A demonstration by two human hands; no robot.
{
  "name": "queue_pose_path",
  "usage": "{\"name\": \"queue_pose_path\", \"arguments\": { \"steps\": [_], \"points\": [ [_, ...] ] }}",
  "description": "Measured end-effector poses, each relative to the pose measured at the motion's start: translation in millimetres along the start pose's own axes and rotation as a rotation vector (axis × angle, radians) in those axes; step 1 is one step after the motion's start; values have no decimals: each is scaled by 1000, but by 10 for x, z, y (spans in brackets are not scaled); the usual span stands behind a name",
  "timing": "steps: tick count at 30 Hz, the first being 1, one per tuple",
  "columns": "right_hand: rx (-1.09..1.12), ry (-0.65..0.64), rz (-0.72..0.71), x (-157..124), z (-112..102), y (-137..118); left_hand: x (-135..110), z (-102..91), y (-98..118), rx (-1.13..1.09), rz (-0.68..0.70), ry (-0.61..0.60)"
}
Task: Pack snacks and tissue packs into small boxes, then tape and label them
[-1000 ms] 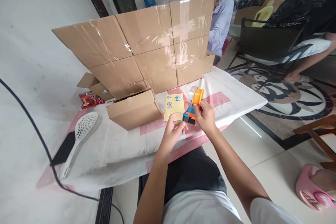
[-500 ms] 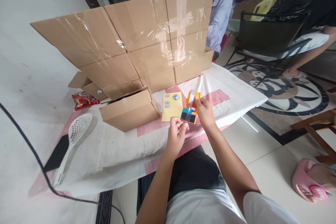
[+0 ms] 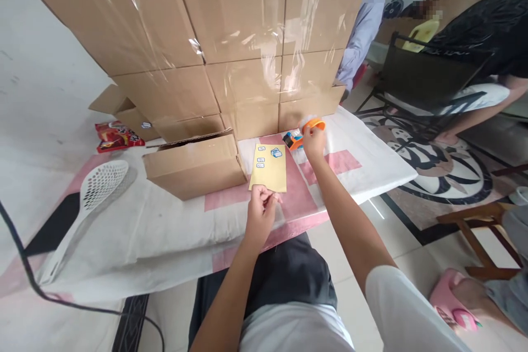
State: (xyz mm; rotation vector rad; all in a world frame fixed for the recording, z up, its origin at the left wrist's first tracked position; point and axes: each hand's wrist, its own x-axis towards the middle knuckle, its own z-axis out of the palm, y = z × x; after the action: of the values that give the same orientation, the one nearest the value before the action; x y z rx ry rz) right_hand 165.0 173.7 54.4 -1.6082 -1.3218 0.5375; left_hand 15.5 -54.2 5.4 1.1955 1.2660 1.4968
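Note:
My right hand (image 3: 314,142) grips an orange and blue tape dispenser (image 3: 293,141) with a roll in it, above the table beyond the yellow card. My left hand (image 3: 263,201) is closed in a pinch at the card's near edge; whatever sits between its fingertips is too small or clear to make out. The yellow card (image 3: 270,176) lies flat, with several small printed stickers or pictures on it. Left of the card stands a cardboard box (image 3: 198,168), its top edge facing up.
A tall wall of taped cardboard (image 3: 243,27) rises at the back. On the left are a white slotted ladle (image 3: 103,184), a red snack packet (image 3: 119,136) and a small open box (image 3: 136,118). A black cable (image 3: 82,302) crosses the front left. Two people are beyond the table.
My right hand has carried the tape dispenser away from my left hand, toward the cardboard wall. My left hand stays pinched near the card's near edge. The view has shifted slightly.

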Motion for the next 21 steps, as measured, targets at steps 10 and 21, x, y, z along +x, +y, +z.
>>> {"name": "queue_pose_path", "arguments": {
  "steps": [10, 21],
  "points": [
    [266, -685, -281, -1191, -578, -117, -4, -177, 122, 1, 48, 1],
    [105, -687, -778, -1472, -523, -940, -112, -600, 301, 102, 23, 110]
  ]
}}
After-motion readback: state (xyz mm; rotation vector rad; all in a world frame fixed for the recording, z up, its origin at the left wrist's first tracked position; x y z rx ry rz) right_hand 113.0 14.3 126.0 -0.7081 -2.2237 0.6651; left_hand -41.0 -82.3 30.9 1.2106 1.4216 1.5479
